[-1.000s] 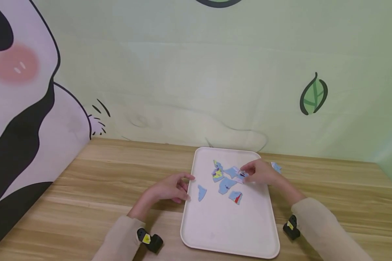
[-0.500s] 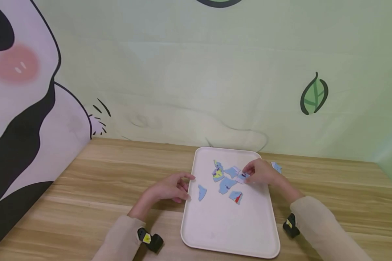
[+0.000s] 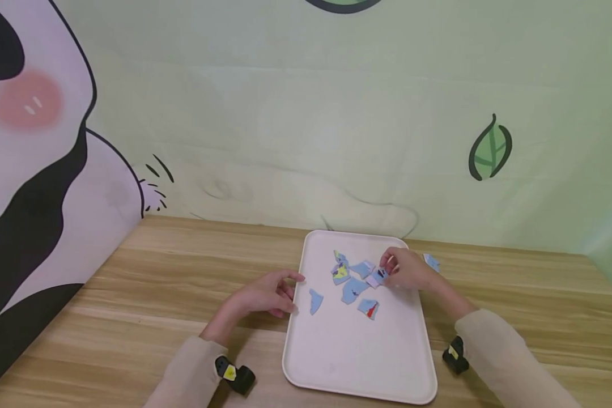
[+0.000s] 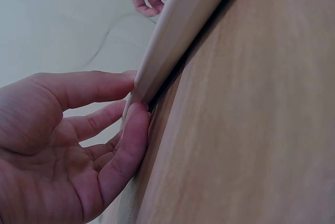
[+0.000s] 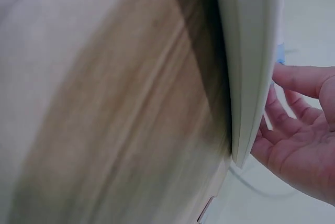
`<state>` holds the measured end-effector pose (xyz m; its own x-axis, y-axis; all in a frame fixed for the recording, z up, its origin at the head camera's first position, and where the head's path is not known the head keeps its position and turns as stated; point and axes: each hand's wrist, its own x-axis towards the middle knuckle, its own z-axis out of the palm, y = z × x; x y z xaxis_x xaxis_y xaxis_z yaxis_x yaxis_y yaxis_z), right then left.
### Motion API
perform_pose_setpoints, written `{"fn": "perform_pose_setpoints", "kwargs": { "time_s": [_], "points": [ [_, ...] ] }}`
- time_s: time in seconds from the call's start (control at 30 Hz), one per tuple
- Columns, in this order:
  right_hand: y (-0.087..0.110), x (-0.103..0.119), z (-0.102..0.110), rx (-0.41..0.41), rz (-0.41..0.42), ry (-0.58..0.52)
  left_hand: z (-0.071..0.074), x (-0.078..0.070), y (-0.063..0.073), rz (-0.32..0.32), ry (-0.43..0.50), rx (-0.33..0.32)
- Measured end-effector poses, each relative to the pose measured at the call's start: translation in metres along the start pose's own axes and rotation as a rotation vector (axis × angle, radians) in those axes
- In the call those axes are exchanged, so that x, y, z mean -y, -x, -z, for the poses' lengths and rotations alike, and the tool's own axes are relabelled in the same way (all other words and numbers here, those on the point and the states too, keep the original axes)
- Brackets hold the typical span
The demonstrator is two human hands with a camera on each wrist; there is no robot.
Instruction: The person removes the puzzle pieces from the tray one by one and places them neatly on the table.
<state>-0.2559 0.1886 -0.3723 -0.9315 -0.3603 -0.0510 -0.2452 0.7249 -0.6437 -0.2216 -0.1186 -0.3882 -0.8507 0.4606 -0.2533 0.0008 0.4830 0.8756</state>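
A white tray (image 3: 357, 362) lies on the wooden table, bearing several irregular flat blue puzzle pieces. My left hand (image 3: 265, 293) holds the tray's left rim, its thumb and a finger against the edge in the left wrist view. Over the tray's right side, my right hand (image 3: 410, 269) pinches a blue-and-pale puzzle piece (image 3: 374, 279) between thumb and fingers; its far edge is hidden. Close by lie a blue piece (image 3: 363, 269), a yellow-marked piece (image 3: 341, 272), a larger blue piece (image 3: 354, 290) and a red-marked piece (image 3: 369, 309). A narrow piece (image 3: 315, 301) lies apart at left.
Another blue piece (image 3: 430, 262) lies on the wooden table (image 3: 183, 255) beyond the tray's right rim. A light green wall (image 3: 285, 141) with a painted panda and leaves stands behind the table. Both wrists carry small black cameras.
My right hand has shifted slightly to the right, and the pinched puzzle piece has turned a little, drawing away from the neighbouring blue piece. My left hand stays on the rim.
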Motion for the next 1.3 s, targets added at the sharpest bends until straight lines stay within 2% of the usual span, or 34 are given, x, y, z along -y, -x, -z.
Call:
{"fn": "perform_pose_setpoints", "kwargs": {
  "time_s": [0.17, 0.27, 0.57, 0.77, 1.3],
  "points": [
    [-0.001, -0.006, 0.0, 0.005, 0.088, -0.052, -0.001, 0.001, -0.001, 0.002, 0.0, -0.003],
    [0.0, -0.007, 0.0, 0.013, 0.104, -0.066, 0.0, 0.001, -0.001, 0.001, -0.001, 0.0],
    [0.002, -0.01, 0.002, 0.041, 0.071, -0.114, -0.001, 0.0, 0.0, 0.011, 0.001, -0.002],
    [0.007, -0.01, 0.008, 0.026, 0.085, -0.119, -0.001, -0.002, 0.002, 0.001, 0.003, 0.0],
    [0.028, -0.021, 0.032, -0.006, 0.017, -0.21, 0.0, -0.002, 0.002, -0.01, -0.001, 0.01]
  ]
}}
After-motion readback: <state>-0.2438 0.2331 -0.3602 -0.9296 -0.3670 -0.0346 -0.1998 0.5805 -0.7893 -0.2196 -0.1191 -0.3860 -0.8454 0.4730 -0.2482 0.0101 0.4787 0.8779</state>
